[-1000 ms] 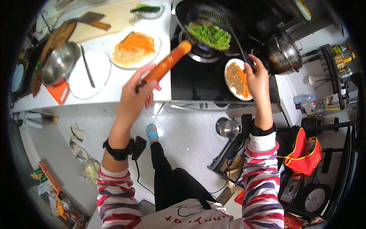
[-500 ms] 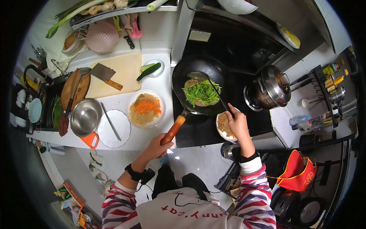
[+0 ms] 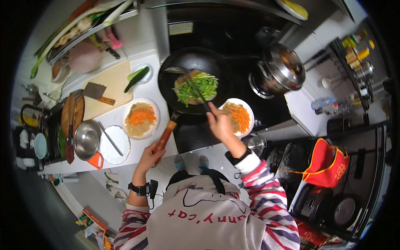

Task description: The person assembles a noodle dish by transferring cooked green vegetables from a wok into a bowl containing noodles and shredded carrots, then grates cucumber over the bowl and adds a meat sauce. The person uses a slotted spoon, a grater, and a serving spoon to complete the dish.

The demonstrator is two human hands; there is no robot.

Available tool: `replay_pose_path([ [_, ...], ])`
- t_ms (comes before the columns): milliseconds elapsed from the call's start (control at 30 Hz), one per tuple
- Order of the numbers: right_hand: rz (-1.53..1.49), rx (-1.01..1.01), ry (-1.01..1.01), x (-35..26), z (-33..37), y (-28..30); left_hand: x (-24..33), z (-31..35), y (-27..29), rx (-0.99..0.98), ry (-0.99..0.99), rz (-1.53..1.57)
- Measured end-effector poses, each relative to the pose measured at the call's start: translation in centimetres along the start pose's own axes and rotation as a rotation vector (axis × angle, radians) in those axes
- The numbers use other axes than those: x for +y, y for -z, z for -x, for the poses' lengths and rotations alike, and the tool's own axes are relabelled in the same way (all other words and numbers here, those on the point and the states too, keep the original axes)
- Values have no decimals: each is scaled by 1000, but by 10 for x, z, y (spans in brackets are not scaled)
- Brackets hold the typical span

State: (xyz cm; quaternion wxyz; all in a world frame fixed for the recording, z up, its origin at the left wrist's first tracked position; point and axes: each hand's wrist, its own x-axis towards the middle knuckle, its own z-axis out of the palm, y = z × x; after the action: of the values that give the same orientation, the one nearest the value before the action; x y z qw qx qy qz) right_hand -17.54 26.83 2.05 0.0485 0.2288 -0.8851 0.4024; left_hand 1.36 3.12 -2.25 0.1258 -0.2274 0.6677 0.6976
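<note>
My left hand (image 3: pixel 151 157) is wrapped round the wooden handle (image 3: pixel 166 136) of a black wok (image 3: pixel 218 68), which sits on the stove. Inside the wok, chopped greens (image 3: pixel 202 88) lie in a heap over something brownish. My right hand (image 3: pixel 220 124) grips the dark handle of a long cooking spatula (image 3: pixel 176 70). The spatula's handle crosses over the greens, and its metal head lies at the far left of the heap. Just right of that hand is a white bowl (image 3: pixel 248 121) holding brownish shreds topped with carrot strips.
A lidded steel pot (image 3: pixel 285 68) stands on the right burner. On the left counter are a plate of noodle-like strands with carrot (image 3: pixel 141 120), a cleaver (image 3: pixel 95 90) on a cutting board (image 3: pixel 112 79), cucumber (image 3: pixel 136 79), a steel bowl (image 3: pixel 86 139) and a white plate (image 3: pixel 114 146).
The view has shifted. My right hand has moved left over the wok's near rim, carrying the spatula head left. The white bowl shows more fully. My left hand still holds the wok handle.
</note>
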Motion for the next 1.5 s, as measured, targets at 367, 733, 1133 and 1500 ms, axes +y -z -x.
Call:
replay_pose_path([
  [367, 400, -232, 255, 24, 38, 140, 6, 4, -2, -5, -17, -14],
  [733, 413, -190, 30, 9, 22, 115, 7, 8, -4, -9, -33, -14],
  [1133, -411, -57, -608, 59, -3, 44, 11, 10, -4, -15, -50, 4],
  [1500, -1654, -328, -1235, 19, -4, 36, 3, 5, -2, -30, -53, 6],
])
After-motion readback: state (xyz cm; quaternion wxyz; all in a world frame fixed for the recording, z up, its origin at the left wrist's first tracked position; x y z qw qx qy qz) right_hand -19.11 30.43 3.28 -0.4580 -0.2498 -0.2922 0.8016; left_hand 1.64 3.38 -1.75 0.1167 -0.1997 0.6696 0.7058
